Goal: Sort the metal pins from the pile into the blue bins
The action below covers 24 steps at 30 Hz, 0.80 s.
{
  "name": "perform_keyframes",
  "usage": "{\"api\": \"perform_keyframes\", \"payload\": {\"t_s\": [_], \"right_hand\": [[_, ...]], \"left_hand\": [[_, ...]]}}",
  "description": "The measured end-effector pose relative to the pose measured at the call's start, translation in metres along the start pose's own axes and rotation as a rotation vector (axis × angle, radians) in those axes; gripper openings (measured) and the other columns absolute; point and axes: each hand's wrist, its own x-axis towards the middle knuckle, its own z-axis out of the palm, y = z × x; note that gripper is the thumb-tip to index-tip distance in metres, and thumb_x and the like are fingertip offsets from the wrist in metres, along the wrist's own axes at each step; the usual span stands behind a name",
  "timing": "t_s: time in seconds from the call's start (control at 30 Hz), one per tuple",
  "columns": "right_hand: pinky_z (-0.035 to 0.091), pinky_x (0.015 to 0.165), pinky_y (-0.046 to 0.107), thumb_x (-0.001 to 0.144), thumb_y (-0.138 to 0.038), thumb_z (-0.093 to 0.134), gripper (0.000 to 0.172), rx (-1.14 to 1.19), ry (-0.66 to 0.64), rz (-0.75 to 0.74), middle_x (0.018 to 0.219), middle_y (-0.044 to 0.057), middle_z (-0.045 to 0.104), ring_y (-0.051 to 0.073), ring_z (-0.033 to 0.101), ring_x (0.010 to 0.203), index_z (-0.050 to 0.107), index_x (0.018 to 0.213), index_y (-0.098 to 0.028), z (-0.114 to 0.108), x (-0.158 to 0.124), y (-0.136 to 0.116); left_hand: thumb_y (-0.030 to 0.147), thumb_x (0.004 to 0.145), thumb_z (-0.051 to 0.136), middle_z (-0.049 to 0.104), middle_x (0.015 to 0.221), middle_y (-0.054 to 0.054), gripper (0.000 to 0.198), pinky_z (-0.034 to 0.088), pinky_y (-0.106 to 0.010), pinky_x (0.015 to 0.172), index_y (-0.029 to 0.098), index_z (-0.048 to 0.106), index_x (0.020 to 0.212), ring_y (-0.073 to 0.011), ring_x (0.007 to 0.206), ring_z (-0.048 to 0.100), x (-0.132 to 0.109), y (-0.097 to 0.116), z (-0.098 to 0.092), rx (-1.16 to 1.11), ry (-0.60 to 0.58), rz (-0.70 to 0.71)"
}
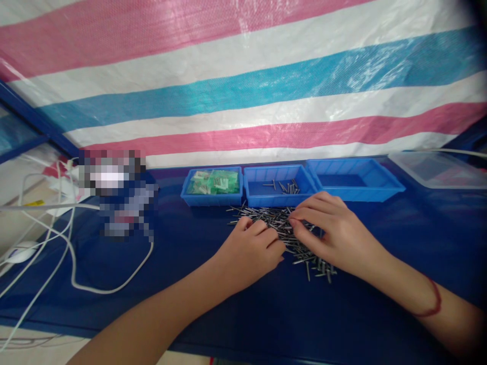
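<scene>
A loose heap of thin dark metal nails or screws [310,253] lies on the blue table in front of the bins. At its left edge is my left hand [254,248], palm down with the fingers curled in; their tips are hidden. My right hand [329,230] reaches over the heap's right side, thumb and forefinger tips together in a pinch. Anything between them is too small to make out. Behind the heap, the middle blue bin [262,200] has several of the same metal pieces [291,187] in it.
The left blue bin [211,199] contains green-and-clear plastic packets [216,181]. Another blue bin [355,192] stands at the right, beside a clear plastic lid [437,170]. White cables [110,291] loop across the table's left side. Striped plastic sheeting [243,96] hangs behind.
</scene>
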Motion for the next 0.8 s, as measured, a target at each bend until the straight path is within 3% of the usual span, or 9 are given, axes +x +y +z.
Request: {"api": "perform_keyframes", "payload": {"t_s": [0.47, 0.63, 0.8], "right_hand": [[0.036, 0.074, 0.034, 0.081, -0.016, 0.056, 0.009, 0.044, -0.34, -0.062, 0.08, 0.004, 0.061, 0.019, 0.05, 0.082, 0.063, 0.077, -0.019, -0.0046, 0.0007, -0.0043], [0.038, 0.077, 0.036, 0.079, -0.026, 0.064, 0.007, 0.049, -0.368, -0.084, 0.084, 0.005, 0.06, 0.021, 0.049, 0.086, 0.065, 0.081, -0.019, -0.005, -0.0006, -0.0039], [0.039, 0.077, 0.035, 0.082, -0.021, 0.061, 0.005, 0.021, -0.357, -0.111, 0.084, 0.005, 0.06, 0.02, 0.049, 0.085, 0.065, 0.082, -0.019, -0.0041, -0.0013, -0.0034]], "left_hand": [[0.034, 0.089, 0.052, 0.06, 0.096, -0.004, 0.017, 0.034, -0.034, 0.076, 0.019, 0.059, 0.094, -0.0197, 0.091, 0.051, 0.0009, -0.0068, -0.0027, -0.093, -0.079, -0.085], [0.031, 0.09, 0.05, 0.06, 0.097, -0.005, 0.017, 0.034, -0.034, 0.076, 0.019, 0.06, 0.098, -0.0198, 0.091, 0.051, 0.0004, -0.0074, -0.0023, -0.114, -0.086, -0.085], [0.028, 0.09, 0.048, 0.06, 0.094, -0.004, 0.016, 0.034, -0.034, 0.076, 0.02, 0.061, 0.095, -0.0188, 0.09, 0.051, 0.0002, -0.0067, -0.0022, -0.122, -0.084, -0.092]]}}
